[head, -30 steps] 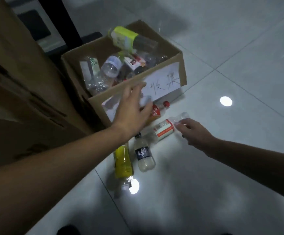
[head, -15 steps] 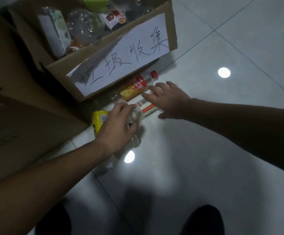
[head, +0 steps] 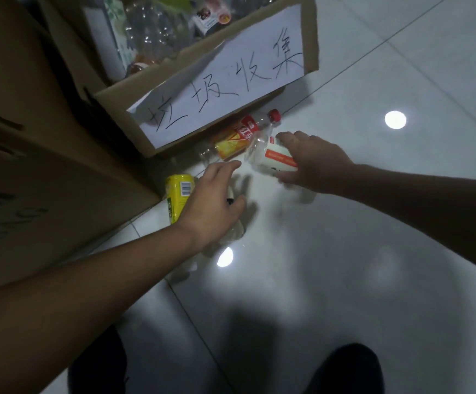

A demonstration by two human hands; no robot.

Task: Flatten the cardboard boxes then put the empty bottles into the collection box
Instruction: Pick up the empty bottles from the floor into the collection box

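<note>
Right hand (head: 313,163): grip clamped on a clear white-label bottle (head: 270,159), fingers over the top and thumb beneath. The bottle sits low over the floor (head: 344,251), just in front of the collection box (head: 312,35).

Left hand (head: 211,206): curved over a fourth bottle (head: 238,230), which the palm mostly hides. Cannot tell whether that grip is closed on it or only above it.

Loose on the floor:
- Red-cap bottle (head: 248,132), orange label, lying at the foot of the box and just beside the white-label bottle.
- Yellow bottle (head: 178,194), on its side by the left hand, close to the cardboard (head: 46,180) on the left.

Risks, as I judge them:
- Glossy tile and round bottles: lifting the held one may nudge the red-cap bottle and send it rolling.
- Thin empty plastic could buckle or squirt out of a hard squeeze.
- The box already holds a heap, so a dropped bottle might bounce back over the rim.
- The paper sign (head: 231,81) has a loose upper-left corner that an arm could snag.

Look of the held bottle: clear and empty. The white label has an orange band. The neck points up-left toward the box, with no cap that I can make out.
</note>
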